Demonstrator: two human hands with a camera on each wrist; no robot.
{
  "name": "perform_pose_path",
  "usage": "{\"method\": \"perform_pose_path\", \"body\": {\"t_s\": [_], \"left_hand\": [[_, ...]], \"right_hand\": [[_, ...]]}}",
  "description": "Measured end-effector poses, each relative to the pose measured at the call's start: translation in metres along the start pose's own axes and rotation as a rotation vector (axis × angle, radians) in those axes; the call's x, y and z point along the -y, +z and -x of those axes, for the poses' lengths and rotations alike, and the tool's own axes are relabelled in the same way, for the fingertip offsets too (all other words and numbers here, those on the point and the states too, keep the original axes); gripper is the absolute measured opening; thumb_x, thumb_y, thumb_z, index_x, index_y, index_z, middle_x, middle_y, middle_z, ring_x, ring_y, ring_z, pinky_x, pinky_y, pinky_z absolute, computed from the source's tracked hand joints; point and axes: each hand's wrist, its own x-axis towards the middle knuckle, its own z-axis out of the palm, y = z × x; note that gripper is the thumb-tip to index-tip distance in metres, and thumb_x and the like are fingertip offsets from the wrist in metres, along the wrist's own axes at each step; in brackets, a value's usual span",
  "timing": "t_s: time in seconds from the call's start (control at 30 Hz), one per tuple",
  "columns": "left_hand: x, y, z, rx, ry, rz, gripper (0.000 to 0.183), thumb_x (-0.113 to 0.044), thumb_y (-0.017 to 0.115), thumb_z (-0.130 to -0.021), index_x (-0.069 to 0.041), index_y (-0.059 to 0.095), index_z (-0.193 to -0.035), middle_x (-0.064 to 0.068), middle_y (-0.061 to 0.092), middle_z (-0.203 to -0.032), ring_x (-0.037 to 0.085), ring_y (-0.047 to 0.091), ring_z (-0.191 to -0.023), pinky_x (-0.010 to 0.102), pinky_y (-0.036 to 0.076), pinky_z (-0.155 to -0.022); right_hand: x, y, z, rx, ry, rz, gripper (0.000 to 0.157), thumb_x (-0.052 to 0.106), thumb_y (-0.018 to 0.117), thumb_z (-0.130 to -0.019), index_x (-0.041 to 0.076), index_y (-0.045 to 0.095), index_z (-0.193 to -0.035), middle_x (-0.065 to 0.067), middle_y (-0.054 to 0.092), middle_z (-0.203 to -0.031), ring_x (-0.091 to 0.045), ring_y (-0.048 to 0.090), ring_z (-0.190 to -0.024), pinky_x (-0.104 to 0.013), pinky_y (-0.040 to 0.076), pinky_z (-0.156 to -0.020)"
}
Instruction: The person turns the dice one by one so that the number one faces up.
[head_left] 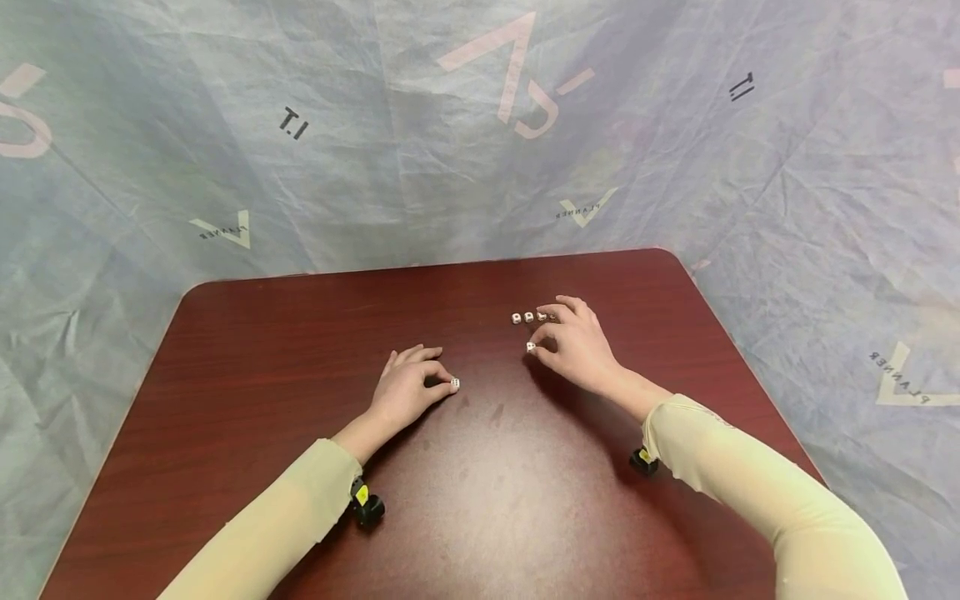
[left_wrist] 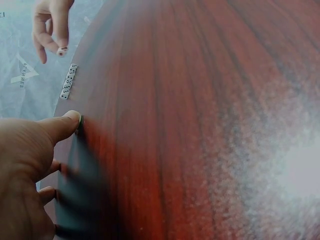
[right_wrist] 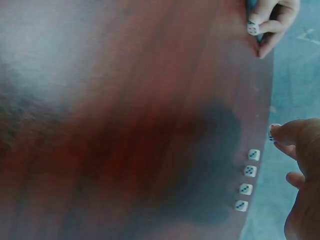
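Observation:
My left hand (head_left: 406, 387) pinches a white die (head_left: 455, 384) between thumb and index finger, low over the left-middle of the table. Between the right thumb and index finger is another white die (head_left: 531, 347); that right hand (head_left: 579, 346) hangs in front of a row of several dice (head_left: 528, 317). In the head view its fingers partly cover the right end of the row. The right wrist view shows the row's dice (right_wrist: 250, 171) spaced slightly apart, with the pinched die (right_wrist: 272, 132) beyond one end. Thumb and fingers hide much of both held dice.
The dark red wooden table (head_left: 315, 317) has rounded far corners. Grey printed cloth (head_left: 420, 167) hangs behind it and along its sides. A bright glare (left_wrist: 300, 170) lies on the tabletop, and a small black camera (head_left: 367, 505) is strapped at the left wrist.

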Motion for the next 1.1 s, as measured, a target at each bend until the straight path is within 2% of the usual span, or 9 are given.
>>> {"method": "perform_pose_path", "body": {"t_s": [0.5,1.1], "left_hand": [[-0.003,-0.002,0.001,0.005,-0.009,0.003,0.01,-0.038,0.077,-0.093,-0.029,0.079,-0.096,0.007,0.05,-0.153,0.034,0.031,-0.15,0.062,0.008,-0.122],[-0.005,-0.003,0.001,0.008,-0.014,-0.001,0.01,-0.038,0.077,-0.093,-0.029,0.079,-0.097,0.006,0.05,-0.154,0.033,0.031,-0.15,0.061,0.008,-0.122]], "right_hand": [[-0.01,0.014,0.02,0.012,0.007,-0.021,0.008,0.026,0.085,-0.085,0.021,0.081,-0.09,-0.015,0.061,-0.137,-0.043,0.037,-0.14,-0.065,0.028,-0.111],[-0.009,0.017,0.029,0.027,0.025,-0.042,0.008,0.026,0.085,-0.085,0.021,0.081,-0.09,-0.015,0.061,-0.137,-0.044,0.036,-0.14,-0.066,0.027,-0.111]]}}
